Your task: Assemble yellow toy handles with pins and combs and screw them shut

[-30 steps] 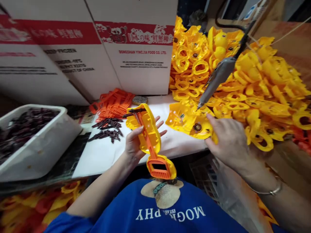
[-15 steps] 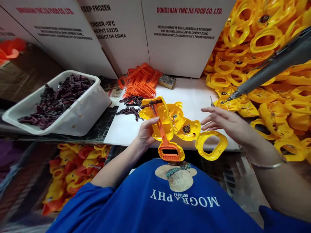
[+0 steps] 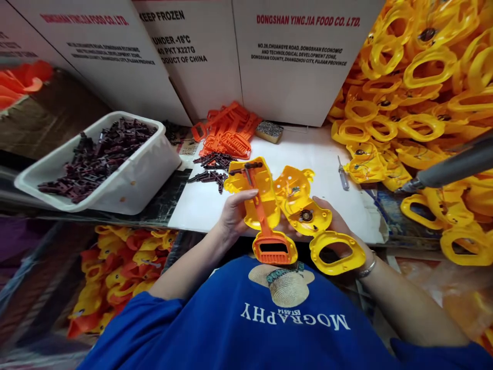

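My left hand (image 3: 235, 213) grips a yellow shell half (image 3: 262, 203), thumb on its inner side. An orange handle piece (image 3: 271, 246) lies along that shell, its looped end over the shell's ring, and a dark purple part (image 3: 246, 168) sits across the top. My right hand (image 3: 334, 218) is closed around the other yellow shell half (image 3: 300, 205) from beneath and the right side; most of its fingers are hidden. That half has a round dark component (image 3: 306, 215), thin wires and a yellow ring end (image 3: 338, 253). The two halves are side by side, insides up.
Dark purple parts fill a white bin (image 3: 150, 169) at left. Orange handles (image 3: 231, 131) and a small box of screws (image 3: 268, 131) are behind. Yellow shells (image 3: 419, 126) pile up at right, near a screwdriver (image 3: 342, 176) and a hanging power driver (image 3: 454, 164).
My right hand has come down and left from above the table and taken hold of the right shell half. The power driver now hangs farther right and lower, uncovering the screwdriver.
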A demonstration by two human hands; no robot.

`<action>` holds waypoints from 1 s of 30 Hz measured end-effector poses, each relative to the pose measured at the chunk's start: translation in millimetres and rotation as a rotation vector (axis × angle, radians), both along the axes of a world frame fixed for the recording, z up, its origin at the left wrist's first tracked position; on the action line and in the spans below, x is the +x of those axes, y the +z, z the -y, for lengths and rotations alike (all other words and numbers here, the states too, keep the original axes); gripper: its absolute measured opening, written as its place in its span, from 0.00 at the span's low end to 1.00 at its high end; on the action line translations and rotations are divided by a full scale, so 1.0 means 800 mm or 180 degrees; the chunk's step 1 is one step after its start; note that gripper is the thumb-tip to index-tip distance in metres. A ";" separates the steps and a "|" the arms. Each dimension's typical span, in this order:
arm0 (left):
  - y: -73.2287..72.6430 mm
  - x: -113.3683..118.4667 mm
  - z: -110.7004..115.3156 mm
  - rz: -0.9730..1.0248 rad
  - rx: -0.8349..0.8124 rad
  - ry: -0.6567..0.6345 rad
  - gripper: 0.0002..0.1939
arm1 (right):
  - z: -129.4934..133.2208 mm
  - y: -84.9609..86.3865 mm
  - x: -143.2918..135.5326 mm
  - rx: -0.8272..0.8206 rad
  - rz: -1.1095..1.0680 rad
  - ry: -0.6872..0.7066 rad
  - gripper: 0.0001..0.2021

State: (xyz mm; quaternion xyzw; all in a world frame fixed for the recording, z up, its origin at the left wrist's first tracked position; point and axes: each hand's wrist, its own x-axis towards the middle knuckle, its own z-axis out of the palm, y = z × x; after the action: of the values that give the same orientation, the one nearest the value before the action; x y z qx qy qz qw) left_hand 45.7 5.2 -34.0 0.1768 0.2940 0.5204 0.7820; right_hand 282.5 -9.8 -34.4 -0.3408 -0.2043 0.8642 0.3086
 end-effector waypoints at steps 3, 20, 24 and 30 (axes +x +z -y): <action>0.001 -0.011 -0.005 0.0048 -0.0118 0.0303 0.25 | -0.004 -0.006 0.023 0.0079 0.0251 -0.0330 0.26; -0.004 0.025 0.017 0.1024 -0.0312 -0.0179 0.34 | -0.013 0.000 0.032 0.0076 0.0509 -0.0390 0.30; -0.002 0.029 0.020 0.1277 -0.0353 -0.0307 0.34 | -0.018 0.000 0.026 0.0124 0.0355 -0.0399 0.31; -0.016 0.029 0.026 0.1495 -0.0324 -0.0763 0.35 | -0.023 0.002 0.024 0.0304 0.0344 -0.0551 0.31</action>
State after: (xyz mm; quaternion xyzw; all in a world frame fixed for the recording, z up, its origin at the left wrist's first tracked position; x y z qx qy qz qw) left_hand 68.8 -15.9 -46.4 0.0452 0.1073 0.4354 0.8927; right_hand 301.5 8.5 -32.9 -0.3882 -0.2314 0.8040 0.3865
